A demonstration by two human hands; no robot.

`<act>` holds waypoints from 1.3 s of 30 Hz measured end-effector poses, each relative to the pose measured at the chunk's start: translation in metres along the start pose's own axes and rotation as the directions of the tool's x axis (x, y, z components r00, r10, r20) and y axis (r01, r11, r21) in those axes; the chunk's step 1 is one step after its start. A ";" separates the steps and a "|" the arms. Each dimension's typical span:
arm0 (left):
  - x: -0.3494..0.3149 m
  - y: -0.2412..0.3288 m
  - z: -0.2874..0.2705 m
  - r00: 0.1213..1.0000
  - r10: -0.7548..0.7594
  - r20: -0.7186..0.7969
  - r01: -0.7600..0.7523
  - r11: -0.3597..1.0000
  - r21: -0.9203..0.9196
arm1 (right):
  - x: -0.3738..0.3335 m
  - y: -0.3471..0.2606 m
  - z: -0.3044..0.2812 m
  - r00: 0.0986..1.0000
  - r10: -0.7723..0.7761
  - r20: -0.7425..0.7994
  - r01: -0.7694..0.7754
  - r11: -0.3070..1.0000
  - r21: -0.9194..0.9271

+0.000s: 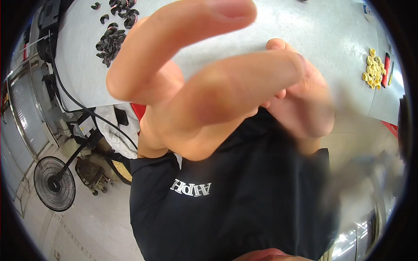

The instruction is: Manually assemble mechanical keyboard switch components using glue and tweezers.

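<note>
My left hand [196, 95] is raised very close to the view and fills its middle. Its index finger and thumb stand apart in a wide curve, with nothing between them. Behind it and to the right is my right hand [311, 104], also lifted above the table's near edge. One finger of it points up and left, and other fingertips curl lower down, partly hidden behind the left thumb. No object shows in the right hand. Small dark curved pieces [111, 41], some with pink edges, lie in a loose pile on the table beyond my left hand.
The pale grey table [344, 56] stretches ahead. Small yellow pieces [373, 71] lie at its right, beside a red slim tool [385, 69]. A black cable [78, 102] hangs off the left edge. A black fan [54, 183] and a wheeled trolley with a bag [92, 174] stand lower left.
</note>
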State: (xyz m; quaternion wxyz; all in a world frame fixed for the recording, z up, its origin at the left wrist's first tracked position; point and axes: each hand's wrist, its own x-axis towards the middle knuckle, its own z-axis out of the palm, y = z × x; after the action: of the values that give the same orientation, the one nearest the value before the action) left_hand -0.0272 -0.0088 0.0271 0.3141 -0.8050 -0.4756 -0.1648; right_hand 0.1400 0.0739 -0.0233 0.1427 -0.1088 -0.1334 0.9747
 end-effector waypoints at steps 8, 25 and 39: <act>-0.027 -0.004 0.021 0.971 -0.165 -0.175 0.138 0.978 -0.156 | 0.000 0.000 0.003 0.996 0.025 -0.087 -0.031 0.997 -0.069; -0.032 0.050 0.025 0.819 -0.572 -0.052 0.499 0.753 -0.429 | 0.005 0.012 -0.002 0.994 -0.087 -0.067 0.077 0.989 -0.130; -0.017 0.071 0.017 0.486 -0.873 -0.046 0.614 0.378 -0.693 | 0.002 0.004 0.003 0.981 -0.142 0.130 0.174 0.942 -0.286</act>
State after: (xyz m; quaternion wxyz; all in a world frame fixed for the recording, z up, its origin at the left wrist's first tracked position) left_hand 0.0256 -0.0338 -0.0206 0.0242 -0.4908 -0.6378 -0.5931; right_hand 0.1363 0.0705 -0.0221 0.1951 -0.0655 -0.2936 0.9335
